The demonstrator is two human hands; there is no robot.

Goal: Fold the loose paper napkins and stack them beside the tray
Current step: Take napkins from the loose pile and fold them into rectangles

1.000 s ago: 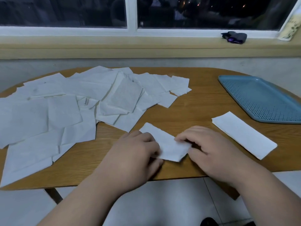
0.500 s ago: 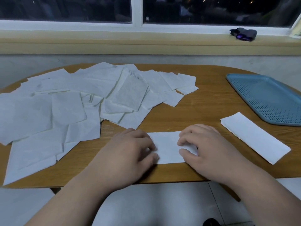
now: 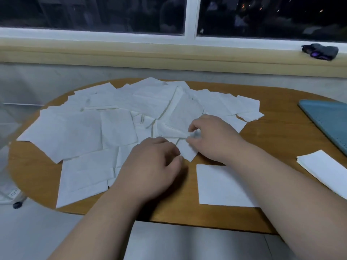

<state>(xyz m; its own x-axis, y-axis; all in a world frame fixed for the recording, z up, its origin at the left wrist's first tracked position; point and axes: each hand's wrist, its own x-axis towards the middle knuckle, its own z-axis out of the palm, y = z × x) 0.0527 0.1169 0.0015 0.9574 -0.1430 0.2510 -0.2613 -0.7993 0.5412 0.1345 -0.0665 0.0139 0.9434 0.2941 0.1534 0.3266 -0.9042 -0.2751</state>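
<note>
No legible text, label, brand, number or sign in view, loose napkins (image 3: 75, 132) plain white, tray (image 3: 328, 117) plain blue, dark bundle (image 3: 319, 51) too blurred to read

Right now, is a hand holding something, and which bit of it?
The right hand pinches a loose napkin by its edge. Whether the left hand holds anything cannot be told.

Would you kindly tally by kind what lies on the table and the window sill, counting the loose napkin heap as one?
Blue tray: 1
Stack of folded napkins: 1
Separate flat napkin: 1
Heap of loose napkins: 1
Dark bundle on the sill: 1
Total: 5
</note>
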